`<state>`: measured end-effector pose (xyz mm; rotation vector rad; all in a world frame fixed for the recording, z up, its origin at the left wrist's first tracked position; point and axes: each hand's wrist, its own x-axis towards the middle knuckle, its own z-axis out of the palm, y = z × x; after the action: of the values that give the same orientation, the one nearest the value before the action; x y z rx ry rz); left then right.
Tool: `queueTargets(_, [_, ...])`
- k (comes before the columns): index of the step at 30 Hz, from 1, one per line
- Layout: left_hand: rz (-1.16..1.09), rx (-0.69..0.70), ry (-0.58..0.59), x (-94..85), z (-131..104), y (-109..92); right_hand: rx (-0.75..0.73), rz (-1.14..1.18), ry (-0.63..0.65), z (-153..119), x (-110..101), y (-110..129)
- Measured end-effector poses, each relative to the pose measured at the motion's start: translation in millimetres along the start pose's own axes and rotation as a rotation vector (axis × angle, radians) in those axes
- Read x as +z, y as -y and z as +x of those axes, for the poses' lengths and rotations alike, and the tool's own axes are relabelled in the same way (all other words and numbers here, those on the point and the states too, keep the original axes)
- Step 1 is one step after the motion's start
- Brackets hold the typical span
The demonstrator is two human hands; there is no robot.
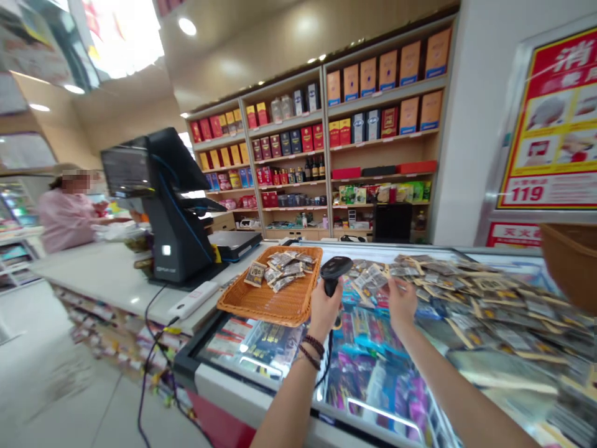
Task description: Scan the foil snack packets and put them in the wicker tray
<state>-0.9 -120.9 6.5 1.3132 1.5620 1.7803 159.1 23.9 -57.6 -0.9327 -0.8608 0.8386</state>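
My left hand (325, 308), with beaded bracelets at the wrist, grips the handle of a black barcode scanner (336, 267). The scanner head points right, over the glass top. In my right hand (402, 300) a small snack packet (373, 279) is pinched by its edge, in front of the scanner. Many similar packets (494, 298) lie in a loose heap to the right of that hand. Left of the scanner sits an orange woven basket (242, 298) with several packets (284, 269) piled toward its back.
A glass-topped freezer (364, 373) holds colourful packages beneath my arms. Black cables (152, 348) hang at its left, near a white counter (93, 274) with a checkout terminal (172, 218) and scale (236, 242). A person in pink (68, 218) stands beyond. A brown basket (571, 261) is far right.
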Motion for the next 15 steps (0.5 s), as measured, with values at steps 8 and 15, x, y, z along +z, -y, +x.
queueTargets(8, [0.05,0.065,-0.135,-82.4,26,-45,0.122,0.266,0.052,1,72,-18])
queueTargets(15, [0.196,0.042,-0.328,-166.3,41,-34,0.043,0.291,0.308,-30,202,-13])
